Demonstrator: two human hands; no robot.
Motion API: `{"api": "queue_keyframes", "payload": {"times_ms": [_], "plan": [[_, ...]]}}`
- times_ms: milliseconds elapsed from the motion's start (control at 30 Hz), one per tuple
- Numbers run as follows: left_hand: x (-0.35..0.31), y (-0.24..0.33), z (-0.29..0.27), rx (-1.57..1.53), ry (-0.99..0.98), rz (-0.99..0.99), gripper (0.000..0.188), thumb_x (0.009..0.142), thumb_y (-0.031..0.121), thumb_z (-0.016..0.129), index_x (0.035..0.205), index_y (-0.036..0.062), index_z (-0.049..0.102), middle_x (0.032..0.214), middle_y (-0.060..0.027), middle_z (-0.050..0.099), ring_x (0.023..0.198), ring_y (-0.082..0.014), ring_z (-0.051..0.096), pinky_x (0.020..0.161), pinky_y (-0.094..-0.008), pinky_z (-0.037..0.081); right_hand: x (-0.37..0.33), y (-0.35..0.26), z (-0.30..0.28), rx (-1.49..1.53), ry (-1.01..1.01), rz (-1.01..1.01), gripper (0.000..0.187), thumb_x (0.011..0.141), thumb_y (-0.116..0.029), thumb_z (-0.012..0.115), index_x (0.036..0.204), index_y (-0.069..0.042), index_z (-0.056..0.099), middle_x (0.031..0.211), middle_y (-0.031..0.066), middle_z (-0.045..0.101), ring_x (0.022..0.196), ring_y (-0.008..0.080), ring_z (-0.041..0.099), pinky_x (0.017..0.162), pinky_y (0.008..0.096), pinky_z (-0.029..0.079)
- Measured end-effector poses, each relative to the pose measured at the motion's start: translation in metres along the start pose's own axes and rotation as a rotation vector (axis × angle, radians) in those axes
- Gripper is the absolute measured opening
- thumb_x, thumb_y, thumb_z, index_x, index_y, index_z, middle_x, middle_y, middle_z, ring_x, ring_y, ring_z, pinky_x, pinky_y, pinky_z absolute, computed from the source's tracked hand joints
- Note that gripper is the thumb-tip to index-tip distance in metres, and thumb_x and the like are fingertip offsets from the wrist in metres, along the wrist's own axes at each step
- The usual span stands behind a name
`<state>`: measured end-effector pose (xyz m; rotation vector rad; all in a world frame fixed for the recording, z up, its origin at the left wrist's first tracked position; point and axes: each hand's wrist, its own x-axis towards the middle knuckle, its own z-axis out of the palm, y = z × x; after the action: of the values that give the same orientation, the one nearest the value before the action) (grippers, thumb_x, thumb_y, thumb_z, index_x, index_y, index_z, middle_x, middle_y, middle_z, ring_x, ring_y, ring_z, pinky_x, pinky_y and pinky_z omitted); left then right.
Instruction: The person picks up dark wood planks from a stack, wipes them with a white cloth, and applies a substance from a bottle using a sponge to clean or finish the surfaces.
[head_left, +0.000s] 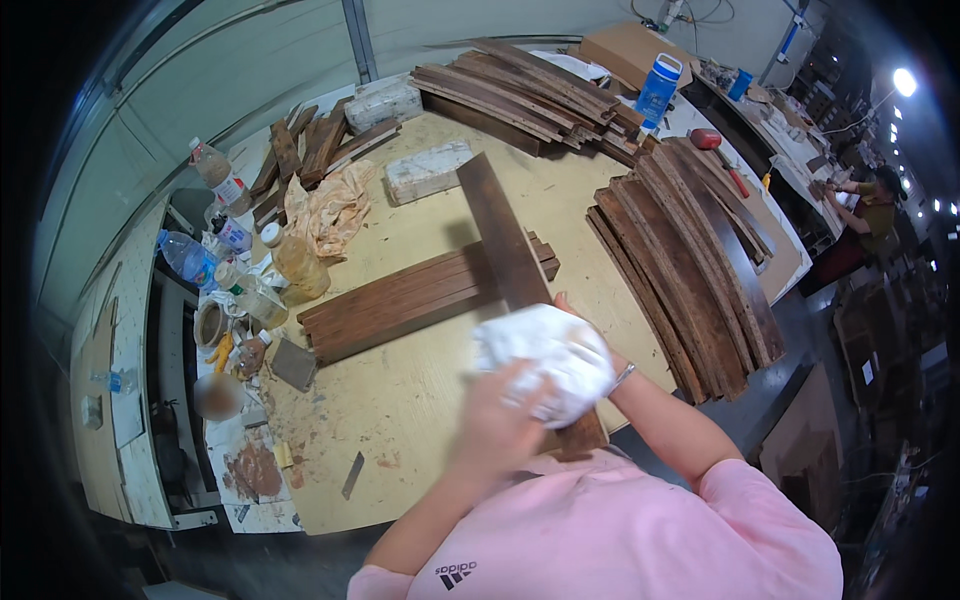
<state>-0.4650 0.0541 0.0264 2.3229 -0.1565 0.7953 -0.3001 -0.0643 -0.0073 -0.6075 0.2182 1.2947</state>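
Note:
A long dark brown wooden board (503, 235) slants from the middle of the table toward my body. Its near end reaches my pink shirt. My left hand (497, 415), smeared by motion, presses a bunched white cloth (545, 355) onto the near half of this board. My right hand (600, 335) is at the board's right edge, gripping it from the side, with most of its fingers behind the cloth. Under the raised board lies a stack of straight brown wooden strips (400, 300), crossing it at an angle.
Curved wooden pieces (680, 270) are piled at right, more (520, 95) at the back. A white-wrapped block (428, 172), crumpled beige cloth (328, 208) and several bottles (298, 262) stand left. A red-headed tool (706, 139) and blue bottle (658, 92) sit back right. Another person (875, 215) works far right.

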Motion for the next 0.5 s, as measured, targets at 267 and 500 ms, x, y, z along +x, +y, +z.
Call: {"api": "queue_keyframes", "payload": {"times_ms": [267, 500], "plan": [[0.067, -0.073, 0.012, 0.213, 0.270, -0.271, 0.027, 0.088, 0.015, 0.058, 0.112, 0.0111, 0.068, 0.106, -0.0183, 0.060, 0.100, -0.0384, 0.056, 0.088, -0.0472, 0.046, -0.011, 0.006, 0.024, -0.417, 0.051, -0.134, 0.048, 0.099, -0.044, 0.049, 0.123, -0.003, 0.056, 0.105, 0.0117, 0.067, 0.095, 0.0206, 0.067, 0.082, 0.0358, 0.058], [0.008, -0.006, 0.045, 0.109, 0.098, 0.018, 0.028, 0.071, 0.009, 0.068, 0.098, 0.0150, 0.074, 0.100, -0.0124, 0.065, 0.094, -0.0264, 0.063, 0.079, -0.0409, 0.050, 0.004, -0.013, -0.005, -0.076, -0.240, -0.044, 0.062, 0.101, -0.052, 0.039, 0.121, 0.003, 0.057, 0.111, 0.0147, 0.066, 0.102, 0.0223, 0.065, 0.091, 0.0367, 0.053]]}}
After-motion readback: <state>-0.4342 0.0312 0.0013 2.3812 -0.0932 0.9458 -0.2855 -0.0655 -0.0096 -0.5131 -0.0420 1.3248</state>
